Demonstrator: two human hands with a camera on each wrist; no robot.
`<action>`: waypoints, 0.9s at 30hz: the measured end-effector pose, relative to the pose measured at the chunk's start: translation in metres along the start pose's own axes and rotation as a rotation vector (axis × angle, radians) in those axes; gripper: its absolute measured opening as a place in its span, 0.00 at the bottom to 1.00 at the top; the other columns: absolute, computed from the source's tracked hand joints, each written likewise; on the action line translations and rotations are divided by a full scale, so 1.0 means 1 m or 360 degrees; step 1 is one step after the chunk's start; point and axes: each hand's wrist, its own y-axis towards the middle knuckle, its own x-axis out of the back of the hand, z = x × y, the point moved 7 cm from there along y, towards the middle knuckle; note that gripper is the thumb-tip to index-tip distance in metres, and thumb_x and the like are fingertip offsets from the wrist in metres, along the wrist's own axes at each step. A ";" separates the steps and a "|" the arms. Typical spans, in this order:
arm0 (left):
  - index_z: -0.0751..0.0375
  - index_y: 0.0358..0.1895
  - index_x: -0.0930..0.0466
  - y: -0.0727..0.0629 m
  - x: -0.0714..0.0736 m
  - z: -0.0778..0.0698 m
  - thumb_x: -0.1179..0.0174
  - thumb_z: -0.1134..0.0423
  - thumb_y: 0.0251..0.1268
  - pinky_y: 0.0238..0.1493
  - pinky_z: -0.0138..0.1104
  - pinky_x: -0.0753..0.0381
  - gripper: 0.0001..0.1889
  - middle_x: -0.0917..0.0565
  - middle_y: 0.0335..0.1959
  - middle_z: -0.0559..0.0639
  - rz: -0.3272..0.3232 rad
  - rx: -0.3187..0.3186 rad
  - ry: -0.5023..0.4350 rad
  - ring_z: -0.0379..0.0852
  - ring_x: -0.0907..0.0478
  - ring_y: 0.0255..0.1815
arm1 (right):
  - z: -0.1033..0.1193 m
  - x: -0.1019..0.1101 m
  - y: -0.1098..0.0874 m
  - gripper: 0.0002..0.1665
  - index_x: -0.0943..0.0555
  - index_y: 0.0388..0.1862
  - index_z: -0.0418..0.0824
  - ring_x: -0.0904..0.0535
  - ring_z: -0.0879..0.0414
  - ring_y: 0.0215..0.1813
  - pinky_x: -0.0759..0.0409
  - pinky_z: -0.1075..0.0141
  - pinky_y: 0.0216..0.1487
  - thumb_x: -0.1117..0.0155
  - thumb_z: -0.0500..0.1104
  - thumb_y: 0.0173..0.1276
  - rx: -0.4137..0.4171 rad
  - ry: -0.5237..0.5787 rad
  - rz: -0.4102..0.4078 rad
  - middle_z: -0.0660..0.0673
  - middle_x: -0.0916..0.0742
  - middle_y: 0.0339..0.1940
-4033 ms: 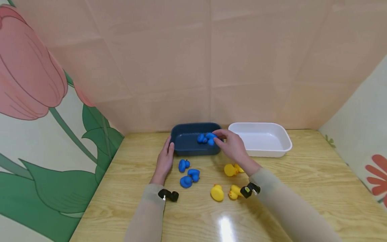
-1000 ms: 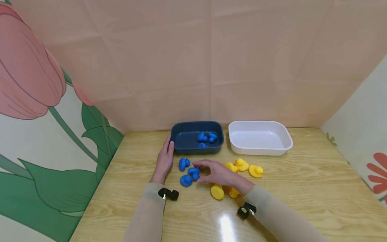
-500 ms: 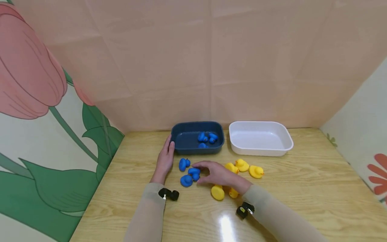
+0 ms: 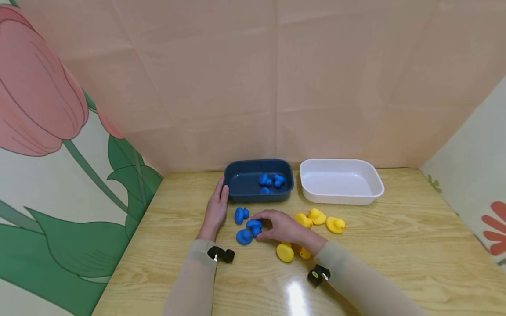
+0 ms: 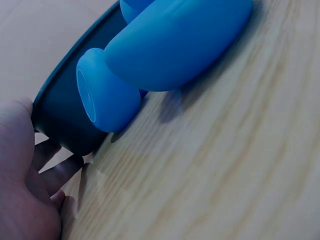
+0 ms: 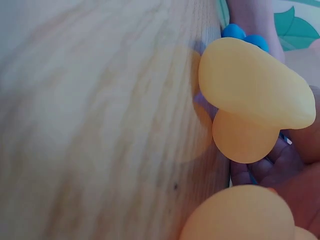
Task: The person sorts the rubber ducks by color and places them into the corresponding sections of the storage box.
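My left hand (image 4: 215,208) rests along the left outer wall of a dark blue tray (image 4: 238,196), fingers fairly straight. In the left wrist view, its thumb meets the rim and other fingers show by the tray's lower corner. Three blue rubber ducks lie inside, including one duck (image 4: 263,179) near the middle. In front of the tray, my right hand (image 4: 280,226) pinches a blue rubber duck (image 4: 253,224) between thumb and fingers, on the table. Two more blue ducks lie beside it: one (image 4: 244,237) to the left, touching or nearly so, another (image 4: 239,215) farther back.
A white tray (image 4: 336,199) stands right of the blue one. Several yellow rubber ducks lie around my right forearm, among them one duck (image 4: 335,225) farthest right and a tipped duck (image 4: 285,253) in front. A cloth-covered wall (image 4: 276,87) rises behind the wooden table (image 4: 166,245).
Four seconds ago my right hand held a blue duck over the blue tray. It has since moved down to a duck on the table. Over the last second both hands stay nearly still.
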 end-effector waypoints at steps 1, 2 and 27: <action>0.44 0.91 0.42 0.000 0.000 0.000 0.57 0.44 0.95 0.86 0.55 0.43 0.31 0.37 0.88 0.49 0.0000 -0.0002 0.0000 0.57 0.41 0.88 | 0.000 0.000 0.000 0.28 0.13 0.69 0.48 0.18 0.50 0.69 0.24 0.46 0.76 0.18 0.46 0.73 0.0002 -0.0004 -0.0004 0.51 0.12 0.67; 0.43 0.91 0.42 0.000 0.000 0.000 0.57 0.44 0.95 0.86 0.55 0.42 0.31 0.37 0.88 0.49 0.0002 0.0001 0.0001 0.57 0.41 0.88 | 0.000 0.000 0.001 0.28 0.13 0.69 0.48 0.18 0.50 0.69 0.24 0.47 0.76 0.18 0.46 0.72 0.0006 -0.0012 -0.0008 0.51 0.12 0.66; 0.47 0.91 0.43 -0.001 0.001 -0.002 0.58 0.40 0.94 0.86 0.57 0.43 0.33 0.39 0.89 0.50 0.0024 -0.0013 -0.0015 0.59 0.42 0.88 | 0.001 0.015 -0.008 0.28 0.14 0.71 0.49 0.17 0.53 0.60 0.18 0.50 0.69 0.19 0.46 0.74 -0.0022 0.0065 -0.0179 0.55 0.11 0.61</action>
